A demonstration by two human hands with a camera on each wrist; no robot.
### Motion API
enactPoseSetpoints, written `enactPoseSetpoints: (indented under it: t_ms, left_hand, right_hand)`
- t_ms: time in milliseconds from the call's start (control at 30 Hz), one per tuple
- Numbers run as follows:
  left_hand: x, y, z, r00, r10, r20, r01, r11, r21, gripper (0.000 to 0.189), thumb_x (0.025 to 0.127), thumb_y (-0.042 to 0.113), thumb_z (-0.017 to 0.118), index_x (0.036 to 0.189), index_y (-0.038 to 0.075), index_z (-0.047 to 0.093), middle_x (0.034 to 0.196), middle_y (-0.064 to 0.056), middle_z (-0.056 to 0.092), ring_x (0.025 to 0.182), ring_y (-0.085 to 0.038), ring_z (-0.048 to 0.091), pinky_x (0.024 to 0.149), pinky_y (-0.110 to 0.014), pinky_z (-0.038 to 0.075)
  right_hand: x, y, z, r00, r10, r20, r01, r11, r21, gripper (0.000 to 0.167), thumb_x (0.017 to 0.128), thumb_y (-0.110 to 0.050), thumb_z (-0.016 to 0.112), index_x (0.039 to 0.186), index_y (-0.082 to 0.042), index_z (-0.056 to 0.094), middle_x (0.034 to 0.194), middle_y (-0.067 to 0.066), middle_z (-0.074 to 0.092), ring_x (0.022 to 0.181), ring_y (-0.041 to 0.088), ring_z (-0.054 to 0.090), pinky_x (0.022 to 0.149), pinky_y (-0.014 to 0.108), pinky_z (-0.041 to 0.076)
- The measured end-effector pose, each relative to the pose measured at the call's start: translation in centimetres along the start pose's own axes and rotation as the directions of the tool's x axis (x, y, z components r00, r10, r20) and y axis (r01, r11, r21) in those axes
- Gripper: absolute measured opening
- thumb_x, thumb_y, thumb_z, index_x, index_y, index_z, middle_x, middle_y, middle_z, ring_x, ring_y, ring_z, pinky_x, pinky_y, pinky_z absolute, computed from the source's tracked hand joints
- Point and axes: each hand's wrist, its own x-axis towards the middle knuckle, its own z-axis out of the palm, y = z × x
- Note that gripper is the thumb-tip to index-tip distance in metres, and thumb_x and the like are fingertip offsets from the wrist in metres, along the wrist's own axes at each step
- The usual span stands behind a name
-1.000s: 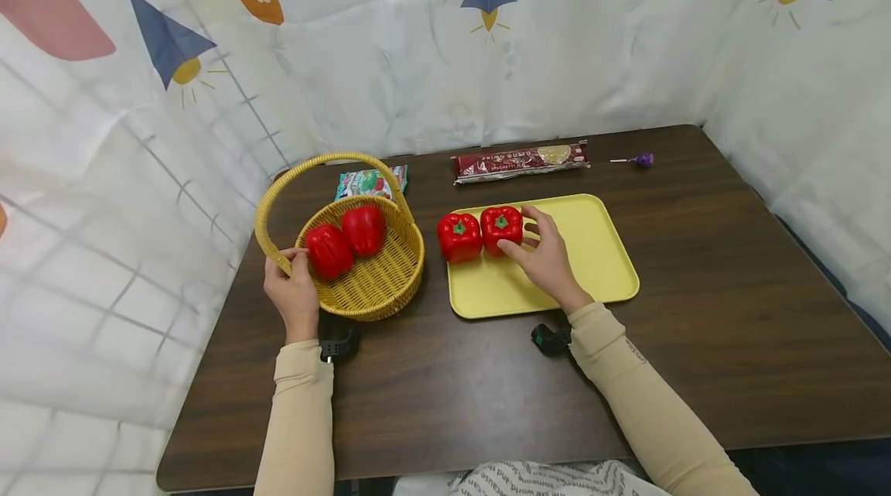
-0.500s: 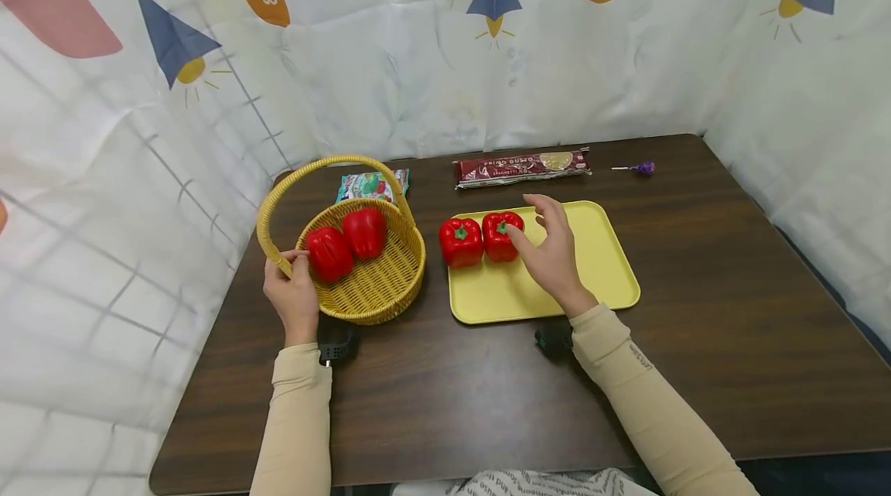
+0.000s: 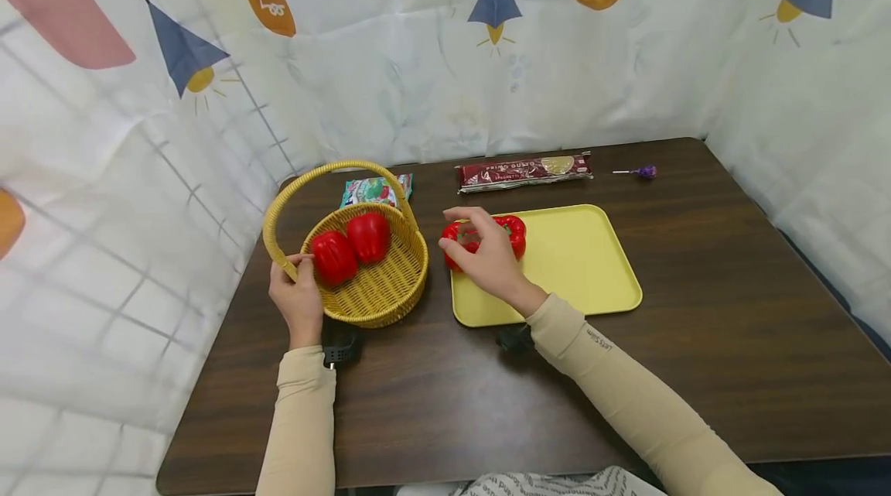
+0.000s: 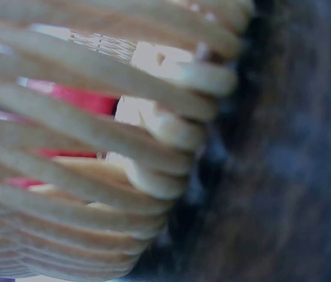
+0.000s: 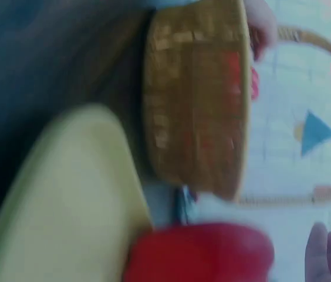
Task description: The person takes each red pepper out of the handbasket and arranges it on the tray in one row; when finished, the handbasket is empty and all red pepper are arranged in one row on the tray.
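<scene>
Left fingers point(image 3: 305, 270) grip basket point(image 3: 411, 296) edge; gap to tray point(image 3: 567, 264); right fingers point(image 3: 465, 213) loose near peppers point(image 3: 517, 231).

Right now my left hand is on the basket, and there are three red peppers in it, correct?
Not quite: the basket holds two red peppers, not three, as the head view shows. Your left hand is indeed on it.

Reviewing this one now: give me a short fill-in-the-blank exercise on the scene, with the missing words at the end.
The left hand grips the wicker basket, which contains ____ red peppers.
The right hand is near a tray coloured ____.
In the head view, the lollipop lies to the ____ of the maroon packet.

Missing words: two; yellow; right
</scene>
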Motion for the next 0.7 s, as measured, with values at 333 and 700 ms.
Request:
enactPoseSetpoints:
  t_ms: [333,700]
  left_hand:
    - [-0.4,0.4,-0.1,1.0,-0.003,-0.007,0.003,1.0,0.003,0.019,0.093,0.006,0.056,0.094,-0.011,0.064,0.093,-0.008,0.06,0.077,-0.008,0.046,0.069,-0.024,0.034]
    - [-1.0,4.0,0.1,1.0,0.0,0.017,0.0,1.0,-0.015,0.018,0.093,0.001,0.055,0.096,-0.016,0.06,0.091,-0.004,0.06,0.077,-0.006,0.046,0.069,-0.024,0.035]
  right_hand:
    - [1.0,0.6,6.1,0.965,0.132,0.227,-0.134,0.991,-0.004,0.041,0.089,-0.016,0.071,0.127,-0.007,0.058,0.122,0.006,0.059,0.107,0.022,0.06,0.087,0.027,0.052]
    - [2.9,1.4,9.3,0.95,0.198,0.243,-0.159,0.972,-0.172,0.044,0.088,-0.02,0.073,0.127,-0.005,0.058,0.124,0.012,0.059,0.105,0.029,0.058,0.084,0.022,0.049]
